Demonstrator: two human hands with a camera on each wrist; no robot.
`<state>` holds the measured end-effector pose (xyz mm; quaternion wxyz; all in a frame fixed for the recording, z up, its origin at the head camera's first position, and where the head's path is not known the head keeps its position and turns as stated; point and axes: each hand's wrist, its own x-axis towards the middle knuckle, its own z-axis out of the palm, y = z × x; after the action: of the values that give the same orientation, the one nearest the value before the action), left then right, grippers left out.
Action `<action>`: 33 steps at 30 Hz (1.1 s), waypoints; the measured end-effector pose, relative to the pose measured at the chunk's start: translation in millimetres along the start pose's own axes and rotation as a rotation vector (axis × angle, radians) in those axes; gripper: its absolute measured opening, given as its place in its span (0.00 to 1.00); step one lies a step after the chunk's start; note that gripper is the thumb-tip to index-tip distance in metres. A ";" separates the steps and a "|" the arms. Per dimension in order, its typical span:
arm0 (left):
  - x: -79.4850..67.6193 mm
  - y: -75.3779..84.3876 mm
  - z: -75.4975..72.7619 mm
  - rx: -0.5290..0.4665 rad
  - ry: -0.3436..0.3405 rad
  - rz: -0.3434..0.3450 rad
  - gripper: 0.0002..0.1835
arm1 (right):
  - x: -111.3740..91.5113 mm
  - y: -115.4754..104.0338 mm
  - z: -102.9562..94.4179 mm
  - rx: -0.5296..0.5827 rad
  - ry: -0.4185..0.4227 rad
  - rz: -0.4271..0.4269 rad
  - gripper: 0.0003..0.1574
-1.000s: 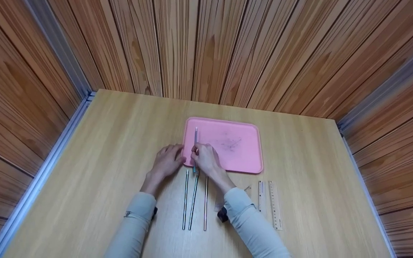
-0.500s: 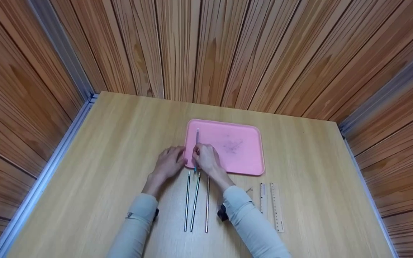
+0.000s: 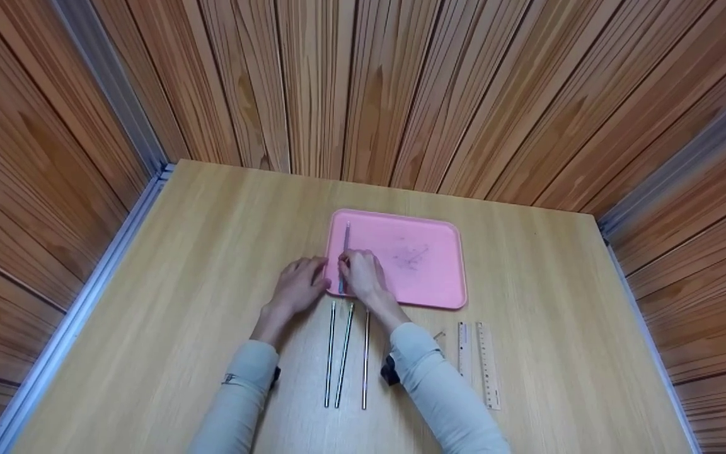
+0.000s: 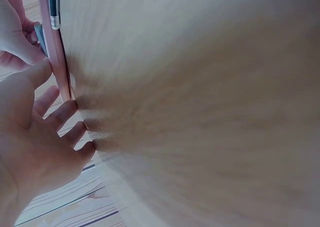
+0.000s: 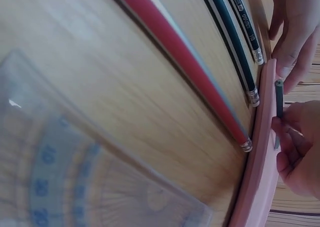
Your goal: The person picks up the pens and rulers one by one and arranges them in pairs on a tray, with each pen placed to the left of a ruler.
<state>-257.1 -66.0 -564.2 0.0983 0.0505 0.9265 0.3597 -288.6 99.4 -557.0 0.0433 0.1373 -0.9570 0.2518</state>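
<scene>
My right hand point(image 3: 363, 274) pinches a thin blue-green pencil point(image 3: 346, 234) between thumb and fingers. The pencil lies lengthwise along the left side of a pink tray point(image 3: 426, 293), its near end just inside the front rim. In the right wrist view, that blunt end of the pencil point(image 5: 279, 89) shows between both hands. My left hand point(image 3: 298, 284) rests at the tray's left edge, thumb by the front left corner. The left wrist view shows its fingers point(image 4: 62, 114) spread, tips on the table beside the rim.
In front of the tray lie three pencils: two dark ones point(image 3: 329, 356) point(image 3: 343, 356) and a red one point(image 3: 365, 362). A clear protractor point(image 5: 115, 172) lies partly under my right forearm. Two clear rulers point(image 3: 464, 350) point(image 3: 488, 372) lie to its right. Dark marks point(image 3: 410, 253) show on the tray's floor.
The pencil in my right hand has slid slightly away from me, its near end passing from over the front rim to inside the tray. My left hand stays at the tray's edge.
</scene>
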 end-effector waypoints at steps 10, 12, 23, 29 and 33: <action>-0.6 0.0 -1.3 -0.007 0.008 0.013 0.28 | -7.1 -2.6 2.2 -0.035 -0.067 -0.036 0.16; -0.4 0.7 -2.5 -0.010 0.005 0.020 0.28 | -6.9 -1.9 2.6 -0.048 -0.051 -0.057 0.16; 0.2 2.6 -4.5 -0.022 -0.008 0.034 0.27 | -8.4 0.7 6.6 -0.076 -0.055 -0.087 0.19; 0.5 -0.2 -3.4 -0.017 -0.011 0.023 0.28 | -10.3 3.0 9.3 -0.066 -0.070 -0.088 0.21; -0.2 -0.8 -3.0 -0.028 -0.016 0.023 0.28 | -12.4 4.7 9.9 -0.057 -0.077 -0.087 0.21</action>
<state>-257.5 -68.5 -562.5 0.1023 0.0627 0.9199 0.3734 -278.2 101.5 -569.7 0.0213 0.1869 -0.9579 0.2169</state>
